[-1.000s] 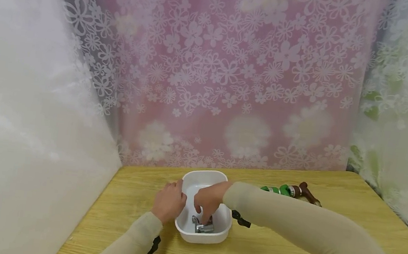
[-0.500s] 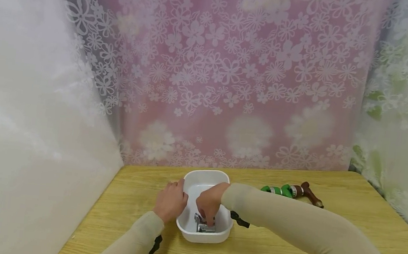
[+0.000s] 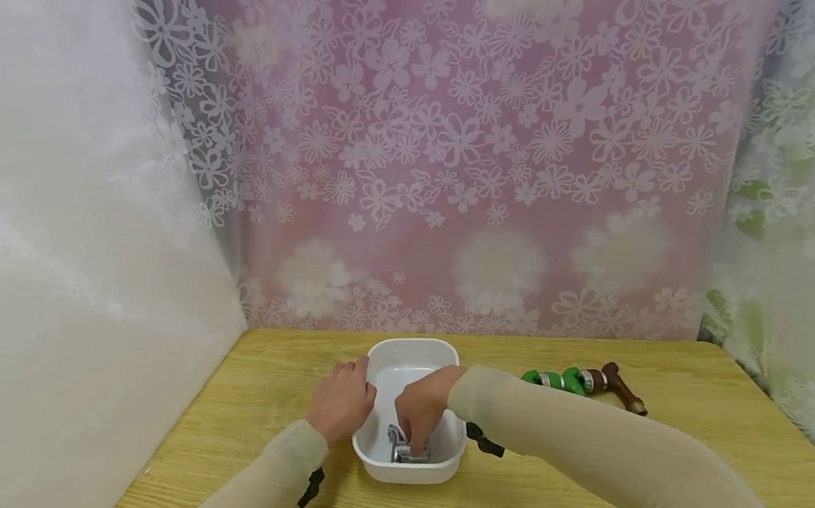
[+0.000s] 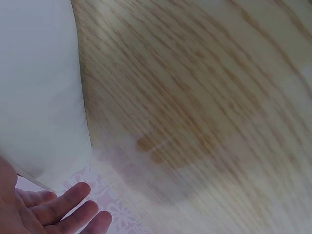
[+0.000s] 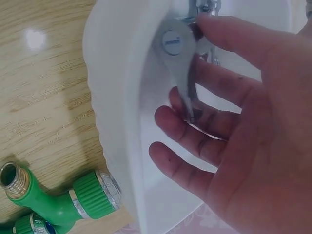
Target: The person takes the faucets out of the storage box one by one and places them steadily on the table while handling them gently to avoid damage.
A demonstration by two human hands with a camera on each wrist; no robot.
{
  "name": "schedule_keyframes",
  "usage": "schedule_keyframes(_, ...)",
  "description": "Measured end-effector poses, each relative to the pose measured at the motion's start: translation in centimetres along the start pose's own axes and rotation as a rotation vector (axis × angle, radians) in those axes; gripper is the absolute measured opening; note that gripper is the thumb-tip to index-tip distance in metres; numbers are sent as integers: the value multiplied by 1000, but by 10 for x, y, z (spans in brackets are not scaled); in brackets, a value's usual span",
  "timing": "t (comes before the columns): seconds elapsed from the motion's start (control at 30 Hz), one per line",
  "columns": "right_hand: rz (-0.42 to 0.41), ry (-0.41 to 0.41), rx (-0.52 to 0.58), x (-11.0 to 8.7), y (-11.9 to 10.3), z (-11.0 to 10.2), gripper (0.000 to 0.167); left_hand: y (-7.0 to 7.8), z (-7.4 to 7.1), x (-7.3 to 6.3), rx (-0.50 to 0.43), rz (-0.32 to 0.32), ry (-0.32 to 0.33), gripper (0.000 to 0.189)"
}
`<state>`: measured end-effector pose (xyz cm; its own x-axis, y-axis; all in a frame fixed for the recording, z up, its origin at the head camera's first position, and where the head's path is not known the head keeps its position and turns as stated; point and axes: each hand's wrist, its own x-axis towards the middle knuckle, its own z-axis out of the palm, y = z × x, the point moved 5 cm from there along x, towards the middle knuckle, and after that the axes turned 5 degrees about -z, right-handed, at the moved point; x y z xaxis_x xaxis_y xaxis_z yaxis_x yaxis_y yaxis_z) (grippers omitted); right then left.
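Note:
A chrome faucet lies in the near end of a white plastic basin. My right hand reaches into the basin and grips the faucet. In the right wrist view, thumb and fingers of the right hand are about its lever handle, which has a round cap with small lettering. My left hand holds the basin's left rim. In the left wrist view, the left hand is partly cut off beside the basin's outer wall.
Right of the basin lies a green plastic fitting with a threaded metal end, alongside a brown fitting. The wooden table ends at a pink floral curtain. White sheeting hangs at the left.
My right hand has moved slightly right and settled lower over the faucet, covering more of it. The left hand stays on the basin rim.

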<state>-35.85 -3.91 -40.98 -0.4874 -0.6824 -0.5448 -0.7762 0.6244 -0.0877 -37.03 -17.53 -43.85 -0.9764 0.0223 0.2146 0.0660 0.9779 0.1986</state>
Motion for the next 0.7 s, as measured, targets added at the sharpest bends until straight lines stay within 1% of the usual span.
schedule_keyframes(0.13,-19,28,-5,-3,-1,-1,23,0,-1,0,-4,13,8,42)
schedule_keyframes(0.23,-25,42,10,-4,-3,-1,23,0,-1,-1,-4,16,12,42)
schedule_keyframes(0.4,-8,81,3,-8,-3,-3,20,0,0,-2,-3,9,4,43)
schedule_keyframes(0.5,6,105,-9,-11,1,-6,20,0,0,-2,-5,7,-1,43)
schedule_keyframes(0.7,19,128,-24,-20,10,-13,22,0,-1,-1,-11,15,10,43)
